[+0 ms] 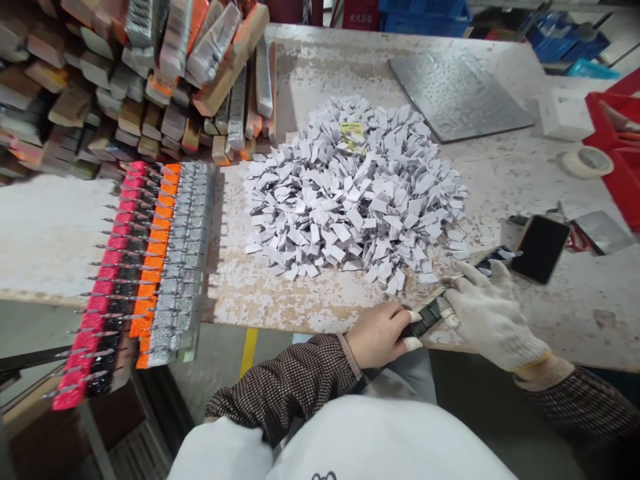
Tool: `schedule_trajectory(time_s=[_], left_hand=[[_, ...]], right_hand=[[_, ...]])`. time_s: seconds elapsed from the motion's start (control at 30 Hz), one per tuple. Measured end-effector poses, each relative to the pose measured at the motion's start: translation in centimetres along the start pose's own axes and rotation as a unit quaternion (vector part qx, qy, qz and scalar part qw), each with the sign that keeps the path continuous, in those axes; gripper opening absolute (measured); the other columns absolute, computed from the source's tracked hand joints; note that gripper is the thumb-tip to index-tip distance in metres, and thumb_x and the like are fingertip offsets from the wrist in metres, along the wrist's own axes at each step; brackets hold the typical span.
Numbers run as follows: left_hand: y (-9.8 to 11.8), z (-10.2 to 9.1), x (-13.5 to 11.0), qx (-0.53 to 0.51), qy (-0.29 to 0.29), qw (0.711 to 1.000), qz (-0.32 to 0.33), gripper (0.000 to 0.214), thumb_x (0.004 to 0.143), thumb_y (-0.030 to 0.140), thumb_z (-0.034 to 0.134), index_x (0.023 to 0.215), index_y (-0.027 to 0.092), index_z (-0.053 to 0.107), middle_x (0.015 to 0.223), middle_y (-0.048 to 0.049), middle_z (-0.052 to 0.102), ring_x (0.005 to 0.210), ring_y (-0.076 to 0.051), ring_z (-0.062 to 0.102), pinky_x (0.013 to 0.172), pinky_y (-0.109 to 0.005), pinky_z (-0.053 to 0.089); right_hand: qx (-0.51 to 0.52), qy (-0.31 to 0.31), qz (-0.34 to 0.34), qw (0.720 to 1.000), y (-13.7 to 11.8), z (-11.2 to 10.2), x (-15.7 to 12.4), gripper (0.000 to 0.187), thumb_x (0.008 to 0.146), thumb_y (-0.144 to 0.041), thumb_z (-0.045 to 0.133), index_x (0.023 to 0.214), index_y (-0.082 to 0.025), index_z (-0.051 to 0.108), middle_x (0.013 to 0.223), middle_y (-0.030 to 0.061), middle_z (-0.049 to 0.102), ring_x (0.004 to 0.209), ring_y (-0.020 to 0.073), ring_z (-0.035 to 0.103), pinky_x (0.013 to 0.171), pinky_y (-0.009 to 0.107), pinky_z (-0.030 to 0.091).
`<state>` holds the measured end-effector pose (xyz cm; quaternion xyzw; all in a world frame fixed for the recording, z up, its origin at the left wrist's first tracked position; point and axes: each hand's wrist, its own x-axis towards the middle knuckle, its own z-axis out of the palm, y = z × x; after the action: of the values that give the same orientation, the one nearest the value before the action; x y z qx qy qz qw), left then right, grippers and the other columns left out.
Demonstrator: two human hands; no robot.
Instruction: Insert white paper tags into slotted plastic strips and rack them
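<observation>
My left hand (380, 335), bare apart from white coverings on the fingertips, grips the near end of a dark, narrow bar (427, 318) at the table's front edge. A white knitted glove covers my right hand (493, 313), whose fingers are closed around the same bar farther up. The bar slants away to the right, and the gloved fingers hide part of it. Small pale pieces show by its far end, too small to name. Just beyond my hands lies a wide heap of small white tags (350, 200), with a yellow label (353, 133) among them.
At the left stand pink (107, 267), orange (155, 253) and silver (183, 260) bars with thin metal pins, below stacked bars (135, 87). Rightward are a phone (541, 248), tape roll (585, 162), red bin (617, 147), white box (565, 113) and grey sheet (457, 93).
</observation>
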<state>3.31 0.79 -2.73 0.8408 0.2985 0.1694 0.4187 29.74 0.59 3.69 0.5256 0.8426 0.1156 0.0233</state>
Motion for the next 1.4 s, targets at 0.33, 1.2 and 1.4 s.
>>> schedule_trajectory(time_s=[0.33,1.2,1.4], left_hand=[[1.2,-0.2,1.3,0.080,-0.023,0.996,-0.017,0.038,0.110,0.047,0.069,0.137,0.020,0.066,0.128,-0.0143,0.074,0.114,-0.030,0.072,0.096,-0.041,0.062],[-0.9,-6.0,7.6,0.359,0.116,0.925,-0.054,0.017,0.113,0.026,0.056,0.116,0.018,0.071,0.120,-0.0140,0.074,0.115,-0.031,0.066,0.102,-0.043,0.047],[-0.3,-6.1,9.5,0.356,0.137,0.919,-0.097,0.023,0.111,0.031,0.063,0.125,0.014,0.069,0.125,-0.0181,0.076,0.119,-0.035,0.065,0.103,-0.047,0.048]], right_hand=[[0.034,0.119,0.080,0.989,0.6,1.0,-1.4,0.022,0.104,-0.040,0.063,0.092,-0.024,0.071,0.125,0.0166,0.081,0.143,0.0424,0.066,0.135,0.073,0.028],[0.233,0.258,0.170,0.922,-3.7,-0.2,-3.7,0.016,0.109,-0.035,0.064,0.095,-0.026,0.066,0.114,0.0084,0.079,0.097,0.0227,0.080,0.081,0.034,0.065],[0.234,0.264,0.166,0.921,-4.2,-0.4,-3.6,0.018,0.109,-0.035,0.064,0.095,-0.025,0.067,0.112,0.0076,0.079,0.094,0.0214,0.080,0.082,0.032,0.065]])
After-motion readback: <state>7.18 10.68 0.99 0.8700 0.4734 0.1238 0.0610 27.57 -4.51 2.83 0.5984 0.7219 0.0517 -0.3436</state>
